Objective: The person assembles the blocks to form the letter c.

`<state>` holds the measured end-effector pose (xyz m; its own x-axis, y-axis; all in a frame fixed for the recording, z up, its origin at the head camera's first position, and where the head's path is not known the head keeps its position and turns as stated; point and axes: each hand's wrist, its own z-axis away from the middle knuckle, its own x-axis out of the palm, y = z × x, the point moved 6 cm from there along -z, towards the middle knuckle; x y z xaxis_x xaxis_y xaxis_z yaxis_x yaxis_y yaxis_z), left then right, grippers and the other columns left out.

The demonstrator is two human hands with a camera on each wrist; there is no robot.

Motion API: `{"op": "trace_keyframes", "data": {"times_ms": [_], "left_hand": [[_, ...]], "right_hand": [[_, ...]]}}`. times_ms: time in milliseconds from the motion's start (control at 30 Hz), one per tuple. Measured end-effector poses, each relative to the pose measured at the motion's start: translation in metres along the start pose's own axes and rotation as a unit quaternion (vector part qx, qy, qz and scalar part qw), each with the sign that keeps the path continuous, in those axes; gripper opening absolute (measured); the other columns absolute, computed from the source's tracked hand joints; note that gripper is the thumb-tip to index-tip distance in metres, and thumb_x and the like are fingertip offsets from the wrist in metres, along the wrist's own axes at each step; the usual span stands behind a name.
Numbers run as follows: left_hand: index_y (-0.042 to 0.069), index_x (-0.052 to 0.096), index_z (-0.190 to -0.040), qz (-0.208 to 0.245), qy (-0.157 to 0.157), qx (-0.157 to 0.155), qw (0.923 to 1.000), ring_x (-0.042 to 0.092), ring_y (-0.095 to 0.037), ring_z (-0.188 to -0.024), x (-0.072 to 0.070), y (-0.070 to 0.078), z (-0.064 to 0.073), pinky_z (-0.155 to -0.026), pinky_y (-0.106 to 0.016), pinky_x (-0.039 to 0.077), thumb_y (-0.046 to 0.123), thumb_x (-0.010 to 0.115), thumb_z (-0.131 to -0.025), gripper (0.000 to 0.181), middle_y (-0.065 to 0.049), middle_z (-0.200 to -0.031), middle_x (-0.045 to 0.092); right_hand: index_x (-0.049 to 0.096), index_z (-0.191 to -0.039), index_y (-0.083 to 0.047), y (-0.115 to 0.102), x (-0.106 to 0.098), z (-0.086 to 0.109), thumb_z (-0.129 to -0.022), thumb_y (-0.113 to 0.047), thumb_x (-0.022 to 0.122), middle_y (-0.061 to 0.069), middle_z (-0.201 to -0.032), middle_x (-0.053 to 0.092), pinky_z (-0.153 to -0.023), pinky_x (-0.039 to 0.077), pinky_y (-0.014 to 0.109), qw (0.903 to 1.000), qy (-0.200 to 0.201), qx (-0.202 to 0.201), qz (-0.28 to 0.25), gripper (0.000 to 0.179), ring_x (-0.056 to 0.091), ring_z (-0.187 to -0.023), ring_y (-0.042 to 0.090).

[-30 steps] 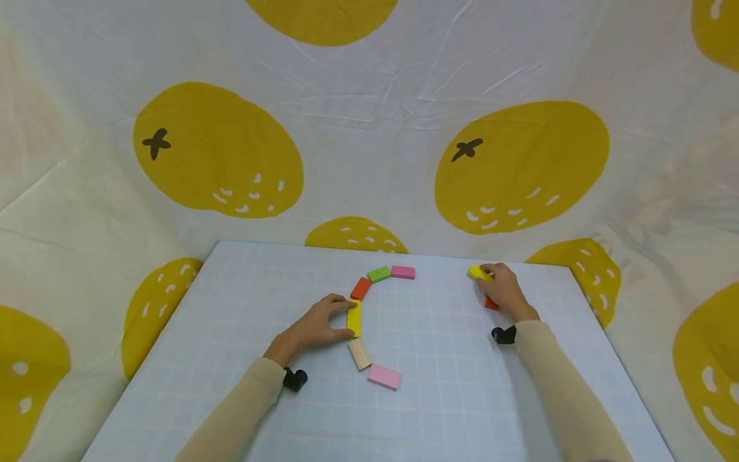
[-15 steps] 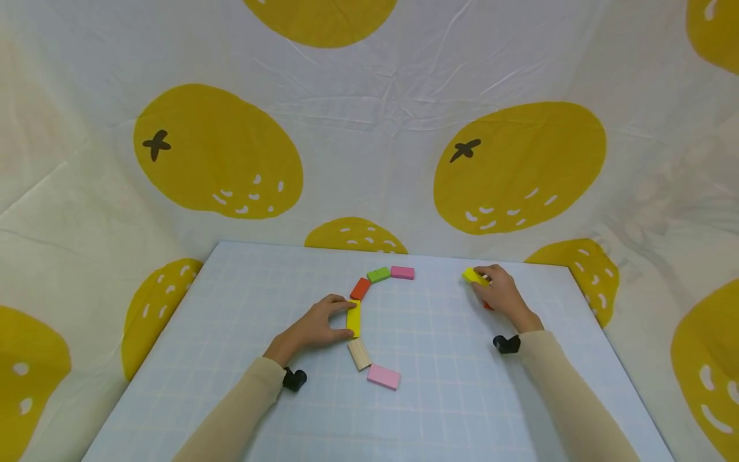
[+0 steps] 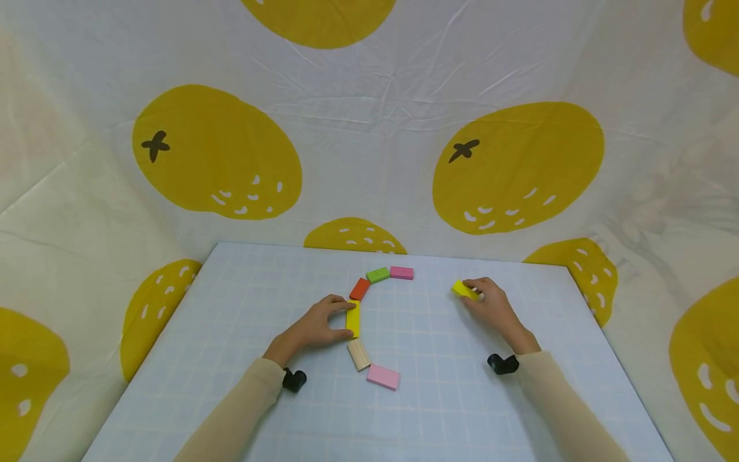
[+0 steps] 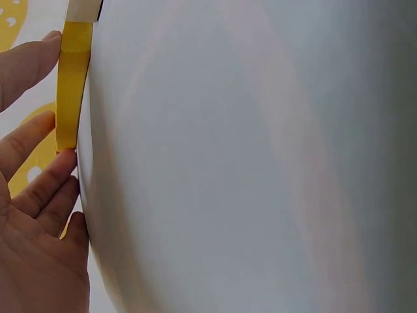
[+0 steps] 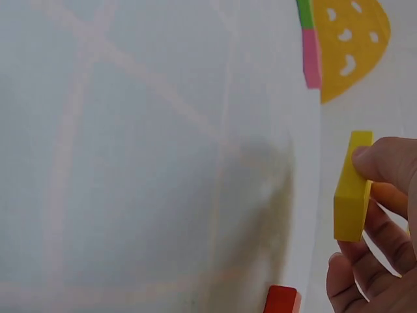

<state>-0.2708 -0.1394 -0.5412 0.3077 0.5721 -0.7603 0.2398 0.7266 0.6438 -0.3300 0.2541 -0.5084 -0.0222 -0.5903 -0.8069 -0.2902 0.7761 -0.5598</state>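
In the head view my left hand (image 3: 314, 324) rests at a yellow block (image 3: 353, 319) that lies flat on the table. The left wrist view shows its fairly straight thumb and fingers touching this block (image 4: 73, 85) along one side and an end. My right hand (image 3: 491, 308) pinches a second yellow block (image 3: 464, 290) between thumb and fingers. In the right wrist view this block (image 5: 352, 195) is held above the table, its shadow falling on the cloth. A red block (image 5: 281, 300) lies below that hand; the hand hides it in the head view.
Curving from the left-hand block are a red block (image 3: 360, 289), a green block (image 3: 378, 275) and a pink block (image 3: 401, 273) at the far side. Nearer are a plain wood block (image 3: 358, 355) and a light pink block (image 3: 383, 376). A fruit-print cloth (image 3: 369, 128) stands behind the table.
My right hand has moved left and nearer with the yellow block, covering the red block from the head view. My left hand has stayed in place.
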Motion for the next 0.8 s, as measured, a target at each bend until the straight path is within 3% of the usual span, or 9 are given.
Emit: {"op": "trace_keyframes", "data": {"times_ms": [233,800], "left_hand": [[0.024,0.060,-0.145,-0.001,0.005,0.003,1.0000,0.050,-0.030,-0.135,0.001,-0.001,-0.001,-0.114,-0.054,0.044,0.040,0.080,-0.088,0.063,-0.009,-0.148,0.051],[0.029,0.061,-0.144,-0.005,0.006,-0.009,0.9999,0.050,-0.029,-0.136,0.003,-0.004,-0.002,-0.115,-0.055,0.043,0.044,0.081,-0.086,0.063,-0.008,-0.149,0.051]], "right_hand": [[0.069,-0.128,0.002,-0.014,0.012,0.020,-0.090,-0.011,0.078,0.022,-0.121,0.066,-0.086,0.056,0.049,0.9997,-0.001,-0.019,-0.016,0.041,0.064,-0.104,0.035],[0.071,-0.126,-0.006,-0.053,0.038,0.051,-0.089,-0.009,0.078,0.011,-0.119,0.066,-0.092,0.059,0.045,0.9970,-0.056,-0.030,-0.044,0.037,0.063,-0.106,0.024]]}}
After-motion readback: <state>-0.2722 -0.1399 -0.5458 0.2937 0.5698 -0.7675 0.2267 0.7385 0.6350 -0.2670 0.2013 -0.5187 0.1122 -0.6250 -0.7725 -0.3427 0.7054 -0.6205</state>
